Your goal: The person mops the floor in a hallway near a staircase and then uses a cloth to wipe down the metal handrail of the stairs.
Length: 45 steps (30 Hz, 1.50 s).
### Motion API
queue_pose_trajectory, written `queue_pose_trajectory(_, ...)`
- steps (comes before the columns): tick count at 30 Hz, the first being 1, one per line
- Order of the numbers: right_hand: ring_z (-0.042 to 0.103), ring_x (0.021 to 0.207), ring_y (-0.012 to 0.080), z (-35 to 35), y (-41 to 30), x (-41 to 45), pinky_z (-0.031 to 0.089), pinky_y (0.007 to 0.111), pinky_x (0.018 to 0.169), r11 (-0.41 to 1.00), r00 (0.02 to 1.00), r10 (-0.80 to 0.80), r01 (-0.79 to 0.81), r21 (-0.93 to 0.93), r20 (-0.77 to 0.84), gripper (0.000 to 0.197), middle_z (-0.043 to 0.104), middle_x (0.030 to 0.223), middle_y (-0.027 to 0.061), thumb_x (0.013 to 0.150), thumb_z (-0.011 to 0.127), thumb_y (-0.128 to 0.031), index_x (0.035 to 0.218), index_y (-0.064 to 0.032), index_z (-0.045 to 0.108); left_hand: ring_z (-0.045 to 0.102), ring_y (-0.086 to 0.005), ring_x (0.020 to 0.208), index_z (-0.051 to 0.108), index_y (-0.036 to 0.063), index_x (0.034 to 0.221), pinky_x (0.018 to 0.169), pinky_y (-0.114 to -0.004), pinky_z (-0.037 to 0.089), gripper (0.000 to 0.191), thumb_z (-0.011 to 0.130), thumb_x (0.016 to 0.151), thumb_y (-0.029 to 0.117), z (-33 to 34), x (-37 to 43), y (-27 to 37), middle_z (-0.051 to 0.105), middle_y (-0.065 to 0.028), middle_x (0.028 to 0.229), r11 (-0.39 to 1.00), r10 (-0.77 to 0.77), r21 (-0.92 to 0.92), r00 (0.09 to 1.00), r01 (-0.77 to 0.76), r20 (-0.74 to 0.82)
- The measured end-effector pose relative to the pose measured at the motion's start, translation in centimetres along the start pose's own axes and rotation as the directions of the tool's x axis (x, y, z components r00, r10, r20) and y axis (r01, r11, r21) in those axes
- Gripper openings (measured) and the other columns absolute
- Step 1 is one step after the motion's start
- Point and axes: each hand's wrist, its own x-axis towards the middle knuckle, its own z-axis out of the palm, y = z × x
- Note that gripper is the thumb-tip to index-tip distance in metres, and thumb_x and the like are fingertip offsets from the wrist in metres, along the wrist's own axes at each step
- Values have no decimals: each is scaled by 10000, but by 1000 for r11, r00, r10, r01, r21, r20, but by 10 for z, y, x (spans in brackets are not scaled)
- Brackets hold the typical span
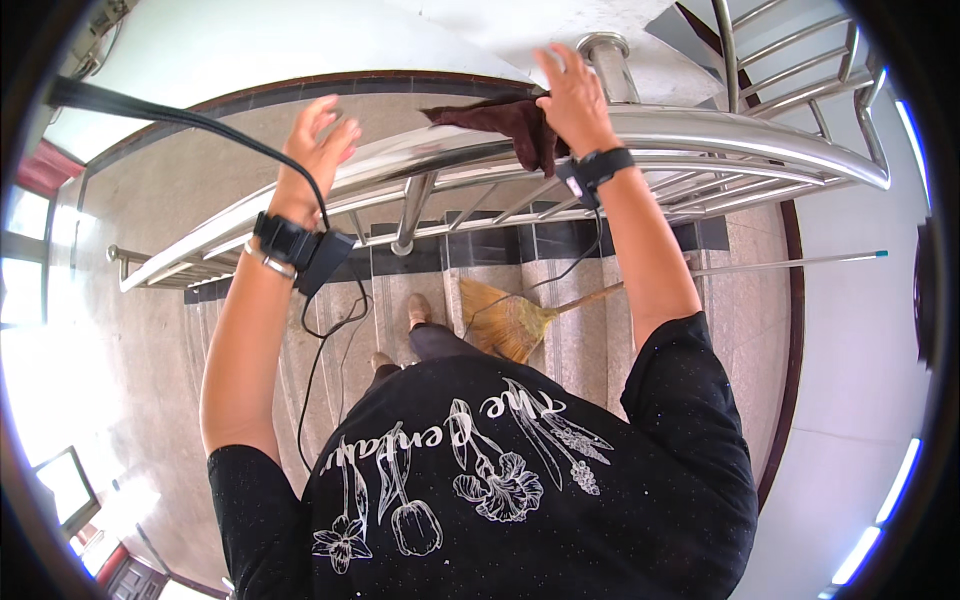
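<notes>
My right hand is over the stainless-steel handrail with its fingers spread. A dark maroon cloth drapes across the rail at its thumb and palm; the hand partly hides the cloth's right end. My left hand is by the left stretch of the rail, slightly blurred, with nothing in its loosely bent fingers. Both wrists wear black strapped devices with thin cables. Below the right forearm, a straw broom lies slanted on the stairs, its handle passing behind that arm.
Stone stairs with dark-edged ends descend under the railing, and my shoes stand on them. A black cable crosses in front of my left hand. More steel railing rises at the upper right. A pale wall bounds the right side.
</notes>
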Motion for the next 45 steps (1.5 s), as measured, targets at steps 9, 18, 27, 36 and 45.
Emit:
queue_pose_trajectory(9,446,1150,267,30,-27,-51,329,438,967,932,923,-358,361,7,140,677,502,1194,79,675,733,-397,1229,-99,484,632,-216,944,478,38,1209,768,-277,521,359,584,875,116,-192,-135,-150,543,-79,1110,956,-289,-180,851,232,-439)
queue_pose_trajectory(18,424,1145,266,106,-119,-40,339,430,958,836,798,-499,546,-56,338,700,449,1235,100,724,720,-289,1311,-101,389,639,-238,902,479,83,1180,678,-263,522,287,540,901,111,-265,-309,-193,587,-68,1078,866,-494,-380,440,325,-750)
queue_pose_trajectory(27,401,1235,238,99,-114,-54,289,405,1052,896,874,-444,432,100,196,574,444,1330,51,752,593,-42,1290,-179,449,624,-211,920,473,96,1200,728,-289,505,305,550,909,149,-200,-305,-180,551,-36,1123,812,-581,-427,631,399,-515)
queue_pose_trajectory(36,375,1260,229,-55,97,-85,270,434,1083,926,986,-99,142,-350,138,774,430,1338,-21,589,781,-201,1282,-286,448,651,-221,831,503,117,1151,660,-259,515,294,579,868,148,-240,-336,-201,601,-26,1032,787,-613,-429,477,444,-630)
queue_pose_trajectory(45,394,1195,299,-60,108,-90,287,478,1029,970,997,-70,61,-236,-30,537,507,1223,27,677,697,-438,1135,-179,590,525,-190,1013,460,77,1271,836,-307,459,545,658,764,46,-175,-177,-150,486,-88,1258,870,-242,324,895,371,-376)
